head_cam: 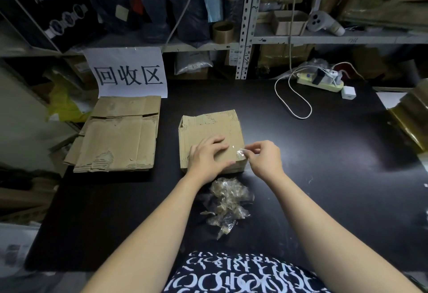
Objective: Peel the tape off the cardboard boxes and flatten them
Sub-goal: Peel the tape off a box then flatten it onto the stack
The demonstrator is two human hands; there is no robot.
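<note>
A flattened brown cardboard box (208,128) lies in the middle of the black table (324,153). My left hand (206,160) rests flat on its near part, fingers spread and pressing it down. My right hand (264,160) is at the box's near right corner and pinches a strip of clear tape (240,152) between thumb and fingers; the strip is lifted off the cardboard. A heap of crumpled peeled tape (228,204) lies on the table just in front of the box, between my forearms.
A pile of flattened cardboard (118,135) lies at the left under a white paper sign (129,72). A power strip (320,81) with a looped white cable (291,105) sits at the back right. Metal shelving (246,26) full of goods stands behind the table.
</note>
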